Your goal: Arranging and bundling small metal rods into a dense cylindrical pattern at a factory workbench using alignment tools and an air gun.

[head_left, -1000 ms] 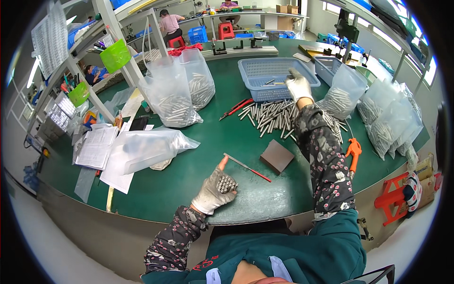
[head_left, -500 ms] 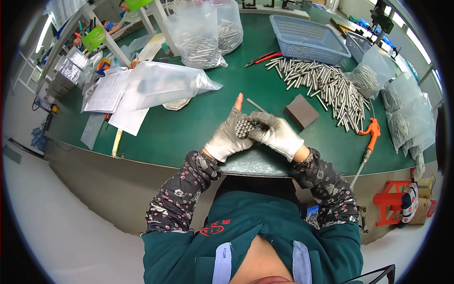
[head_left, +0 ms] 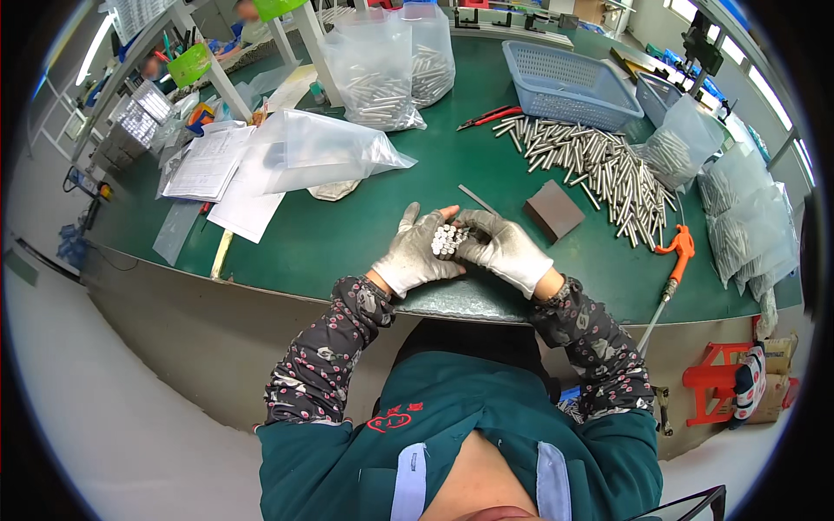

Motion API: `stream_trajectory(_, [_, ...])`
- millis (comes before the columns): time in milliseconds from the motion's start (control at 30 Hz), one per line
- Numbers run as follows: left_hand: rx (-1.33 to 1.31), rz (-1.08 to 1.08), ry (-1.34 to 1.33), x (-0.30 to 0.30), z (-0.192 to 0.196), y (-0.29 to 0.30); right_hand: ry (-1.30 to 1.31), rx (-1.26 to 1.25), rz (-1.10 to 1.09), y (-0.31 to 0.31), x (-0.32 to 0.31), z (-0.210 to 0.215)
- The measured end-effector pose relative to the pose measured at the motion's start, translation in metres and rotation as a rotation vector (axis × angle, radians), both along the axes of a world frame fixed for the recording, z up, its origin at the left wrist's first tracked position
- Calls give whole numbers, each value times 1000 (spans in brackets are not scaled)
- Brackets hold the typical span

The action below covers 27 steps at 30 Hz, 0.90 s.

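Both my hands wear white gloves and meet at the near edge of the green table [head_left: 365,217]. My left hand [head_left: 415,253] cups a bundle of short metal rods [head_left: 448,239], ends facing up. My right hand [head_left: 502,247] presses against the same bundle from the right, fingers curled over it. A single thin rod [head_left: 479,200] lies on the table just beyond my hands. A brown block [head_left: 553,210] sits to the right of it.
A large loose pile of metal rods [head_left: 599,169] spreads at the right, beside a blue basket [head_left: 569,87]. Clear bags of rods [head_left: 382,74] stand at the back, more bags [head_left: 738,217] at the far right. Papers [head_left: 208,161], an empty plastic bag [head_left: 326,152], red pliers [head_left: 486,117] and an orange-handled tool [head_left: 678,252] lie around.
My right hand came back from the far rod pile to the bundle in my left hand. The view tilted down toward the near table edge, and both hands now close on the bundle.
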State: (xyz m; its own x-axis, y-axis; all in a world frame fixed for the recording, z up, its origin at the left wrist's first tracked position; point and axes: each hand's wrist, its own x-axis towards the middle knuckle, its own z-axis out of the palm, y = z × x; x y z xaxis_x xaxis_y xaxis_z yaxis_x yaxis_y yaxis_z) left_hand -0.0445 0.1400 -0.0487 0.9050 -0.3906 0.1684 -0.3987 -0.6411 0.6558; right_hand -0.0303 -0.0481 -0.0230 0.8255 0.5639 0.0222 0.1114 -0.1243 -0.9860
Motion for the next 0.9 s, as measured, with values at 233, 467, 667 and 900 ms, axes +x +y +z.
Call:
stream_trajectory(233, [-73, 84, 1, -3, 5, -7, -27, -40, -2, 3, -2, 6])
stream_trajectory(467, [-95, 109, 30, -5, 11, -10, 45, 246, 12, 4, -4, -19])
stream_trajectory(667, [-26, 68, 28, 2, -2, -5, -32, 81, -42, 4, -4, -18])
stream_trajectory(900, [-8, 32, 124, 10, -3, -6, -13, -23, -34, 2, 5, -20])
